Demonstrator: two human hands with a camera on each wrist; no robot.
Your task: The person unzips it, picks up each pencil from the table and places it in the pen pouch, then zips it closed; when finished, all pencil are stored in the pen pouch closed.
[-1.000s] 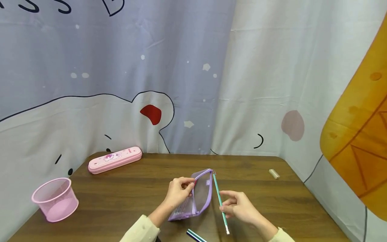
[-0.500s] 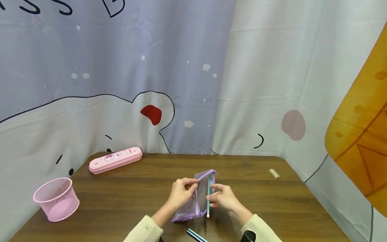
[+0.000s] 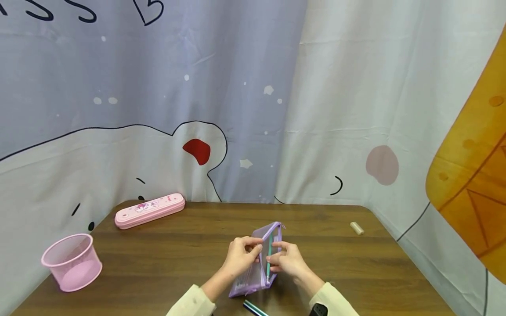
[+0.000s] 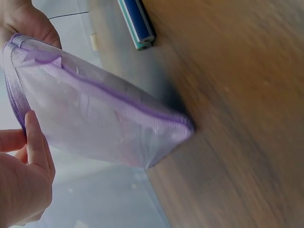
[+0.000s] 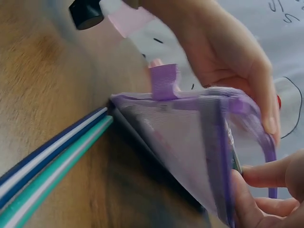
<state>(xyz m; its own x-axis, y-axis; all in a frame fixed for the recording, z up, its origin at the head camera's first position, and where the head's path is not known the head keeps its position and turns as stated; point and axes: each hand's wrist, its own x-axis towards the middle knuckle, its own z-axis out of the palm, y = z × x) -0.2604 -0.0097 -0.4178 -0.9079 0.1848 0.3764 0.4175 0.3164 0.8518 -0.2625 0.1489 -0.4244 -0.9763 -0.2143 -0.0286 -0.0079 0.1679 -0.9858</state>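
A purple mesh pouch [image 3: 253,274] is held up over the table with its zip side open. My left hand [image 3: 241,256] pinches the near-left edge of the opening; the left wrist view shows that hand [image 4: 28,175] at the purple trim of the pouch [image 4: 95,109]. My right hand [image 3: 290,262] pinches a teal pencil [image 3: 269,254], which lies within the mouth of the pouch. In the right wrist view, fingertips of the right hand [image 5: 270,190] are at the opening beside the pouch [image 5: 185,137], and most of the pencil is hidden.
Blue and green striped sticks [image 3: 254,308] lie at the table's near edge. A pink mesh cup [image 3: 75,267] stands at the left, a pink case [image 3: 150,211] lies at the back left and an eraser [image 3: 357,228] at the back right. A curtain hangs behind.
My right hand has moved left with the pencil, from beside the pouch into its opening. My left hand and the pouch have shifted slightly to the right.
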